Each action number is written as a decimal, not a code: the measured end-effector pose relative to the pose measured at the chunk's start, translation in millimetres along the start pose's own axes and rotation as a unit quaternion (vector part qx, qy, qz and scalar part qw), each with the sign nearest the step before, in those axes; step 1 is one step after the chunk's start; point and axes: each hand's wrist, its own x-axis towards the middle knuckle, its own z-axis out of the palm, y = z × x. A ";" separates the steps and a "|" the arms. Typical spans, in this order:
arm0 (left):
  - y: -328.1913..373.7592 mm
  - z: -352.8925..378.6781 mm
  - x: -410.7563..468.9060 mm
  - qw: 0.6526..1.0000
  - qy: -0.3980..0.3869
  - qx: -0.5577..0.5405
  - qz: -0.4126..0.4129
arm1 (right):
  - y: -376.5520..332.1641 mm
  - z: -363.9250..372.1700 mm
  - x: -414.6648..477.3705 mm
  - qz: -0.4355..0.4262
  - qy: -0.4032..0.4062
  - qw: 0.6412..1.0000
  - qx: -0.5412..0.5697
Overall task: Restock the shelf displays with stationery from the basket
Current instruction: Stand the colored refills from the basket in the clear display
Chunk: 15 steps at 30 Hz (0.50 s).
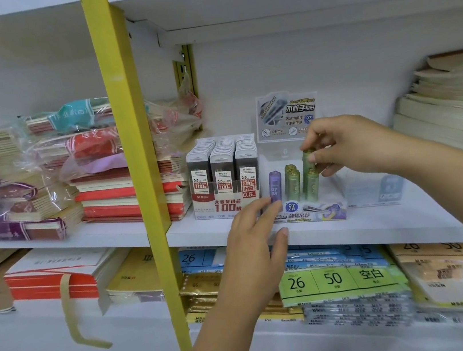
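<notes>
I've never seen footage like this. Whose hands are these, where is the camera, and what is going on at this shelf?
No machine here: these are a person's two bare hands, filmed by one wide-angle camera worn on their head, looking forward and down. That is why they reach in from the bottom. The right hand pinches a green tube of pencil leads by its top, above other green tubes and a purple tube standing in a clear display on the white shelf. The left hand rests its fingers against the display's front, near the purple tube, and seems to hold nothing. Beside it stands a box of 0.5 HB leads; stacks of notebooks lie to either side.
</notes>
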 end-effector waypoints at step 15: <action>7.5 -3.4 -14.5 1.000 0.023 0.006 0.007 | -3.8 9.6 -40.4 -0.072 0.090 0.992 -0.053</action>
